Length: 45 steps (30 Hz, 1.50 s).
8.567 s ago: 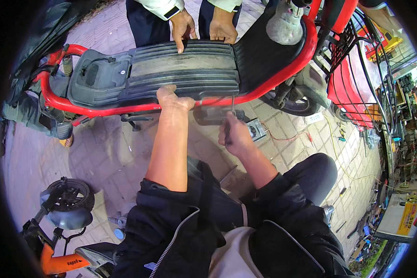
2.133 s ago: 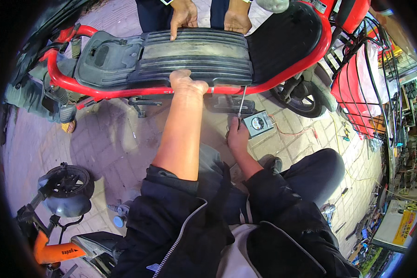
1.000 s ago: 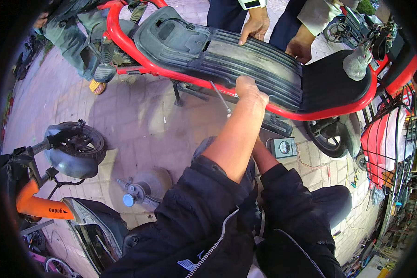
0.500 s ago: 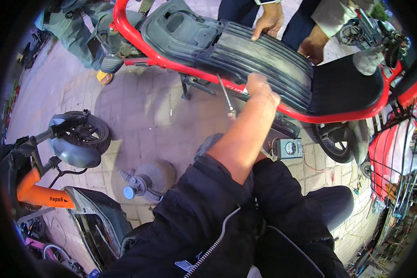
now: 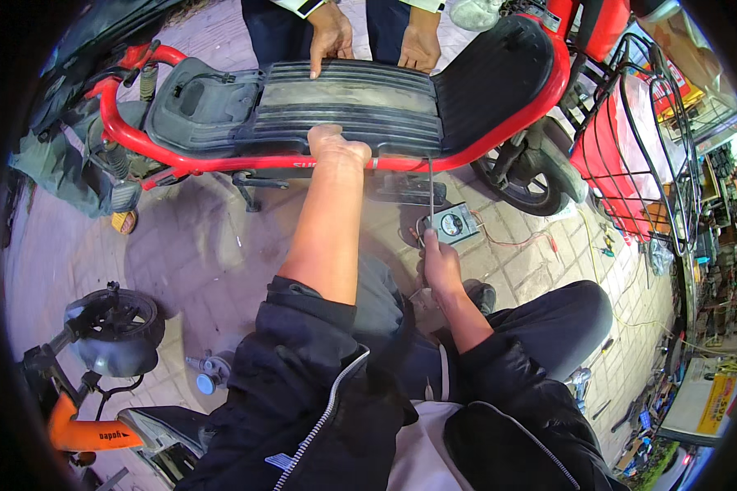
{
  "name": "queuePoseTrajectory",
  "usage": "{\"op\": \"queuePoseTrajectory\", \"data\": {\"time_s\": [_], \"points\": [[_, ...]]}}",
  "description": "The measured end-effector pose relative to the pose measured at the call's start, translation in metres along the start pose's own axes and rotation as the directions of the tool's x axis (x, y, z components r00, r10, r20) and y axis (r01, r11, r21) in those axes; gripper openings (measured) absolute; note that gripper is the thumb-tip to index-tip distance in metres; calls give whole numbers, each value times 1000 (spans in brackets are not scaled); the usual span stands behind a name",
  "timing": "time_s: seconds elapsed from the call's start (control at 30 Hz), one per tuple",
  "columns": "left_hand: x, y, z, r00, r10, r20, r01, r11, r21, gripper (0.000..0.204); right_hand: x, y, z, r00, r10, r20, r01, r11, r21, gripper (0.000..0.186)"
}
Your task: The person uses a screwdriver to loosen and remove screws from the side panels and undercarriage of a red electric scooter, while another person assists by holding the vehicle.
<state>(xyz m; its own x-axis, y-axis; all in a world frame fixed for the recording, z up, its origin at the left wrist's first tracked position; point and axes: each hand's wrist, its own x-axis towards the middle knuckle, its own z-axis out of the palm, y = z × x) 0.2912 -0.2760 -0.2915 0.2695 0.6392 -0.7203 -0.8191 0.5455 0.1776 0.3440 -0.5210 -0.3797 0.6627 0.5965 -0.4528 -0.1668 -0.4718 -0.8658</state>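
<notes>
A black ribbed footboard [image 5: 360, 98] lies in the red tubular frame [image 5: 213, 164] of an electric scooter in front of me. My left hand [image 5: 336, 146] is curled at the near edge of the footboard, its fingertips hidden. Lower and to the right, my right hand [image 5: 442, 266] is closed around the handle of a screwdriver [image 5: 431, 192]. The shaft points away from me, and its tip is by the footboard's near right corner at the frame tube. Across the scooter, a co-worker's hand [image 5: 329, 37] rests on the footboard's far edge; their other hand [image 5: 419, 45] is beside it.
A boxy meter [image 5: 454, 222] with a dial and a red lead sits on the paving near my right hand. An orange scooter [image 5: 98, 434] stands at lower left, close to a grey device with a blue cap [image 5: 207, 381]. On the right is a black wire basket [image 5: 630, 164].
My view has swung to the right. The screwdriver has shifted from left of my left arm to right of it, now near the seat end. My left hand stays at the footboard's near edge.
</notes>
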Motion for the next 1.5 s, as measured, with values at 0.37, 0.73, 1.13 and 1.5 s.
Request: {"op": "queuePoseTrajectory", "data": {"time_s": [0.37, 0.73, 1.13, 1.5], "points": [[7, 3, -1, 995, 90, 41, -96, 984, 147, 43, 36, -14, 50, 996, -72, -60, 79, 989, 125, 43], [26, -5, -11, 992, -95, -85, 104, 989, 107, 48, 79, 61, 48, 970, -190, -152, 209, 971, 120, 29], [20, -14, -6, 999, -42, -4, 42, 993, -109, 36, -24, 34, 6, 953, -246, 176, 300, 835, -462, 34], [19, 0, -10, 998, -45, -50, 38, 989, -142, 39, 41, -63, 99, 800, -324, 504, 599, 431, -674, 40]]}}
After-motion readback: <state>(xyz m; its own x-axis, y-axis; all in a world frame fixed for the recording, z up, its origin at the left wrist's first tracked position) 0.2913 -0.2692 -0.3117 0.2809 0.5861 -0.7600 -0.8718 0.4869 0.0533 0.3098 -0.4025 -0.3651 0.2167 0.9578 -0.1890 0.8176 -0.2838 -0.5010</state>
